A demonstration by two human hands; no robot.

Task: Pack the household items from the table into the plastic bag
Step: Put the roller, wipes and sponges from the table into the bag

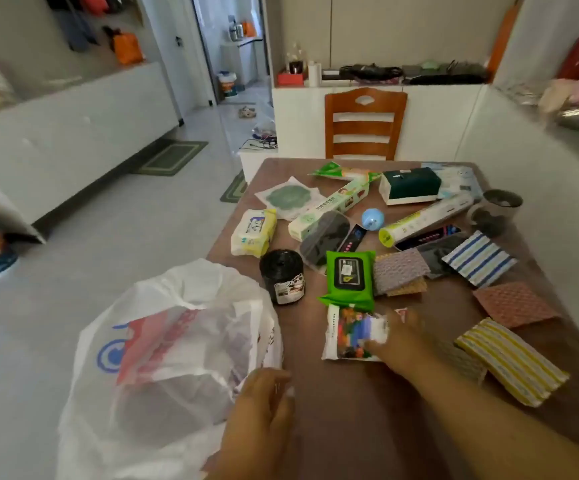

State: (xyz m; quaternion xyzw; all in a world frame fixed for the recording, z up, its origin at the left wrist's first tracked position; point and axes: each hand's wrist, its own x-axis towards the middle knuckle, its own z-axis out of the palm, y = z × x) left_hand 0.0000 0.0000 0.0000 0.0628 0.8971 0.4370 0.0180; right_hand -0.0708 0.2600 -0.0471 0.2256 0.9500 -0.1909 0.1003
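A white plastic bag (pixel 177 344) with red and blue print hangs open off the table's left edge. My left hand (pixel 264 407) grips its rim at the near side. My right hand (pixel 402 341) grips a white packet with a colourful picture (pixel 352 336) that lies on the brown table (pixel 343 410). Just beyond the packet lie a green wipes pack (pixel 348 278) and a black roll of bags (pixel 283 280). Farther back are a yellow wipes pack (pixel 253 232), a long green box (pixel 329 209), a blue ball (pixel 373 219) and a dark green box (pixel 409 185).
Folded cloths lie at the right: yellow striped (pixel 513 362), pink (pixel 515 304), blue striped (pixel 478 259), grey and tan (pixel 399 271). A metal mug (pixel 497 206) stands at the far right. A wooden chair (pixel 364 123) faces the far table edge. A white wall runs along the right.
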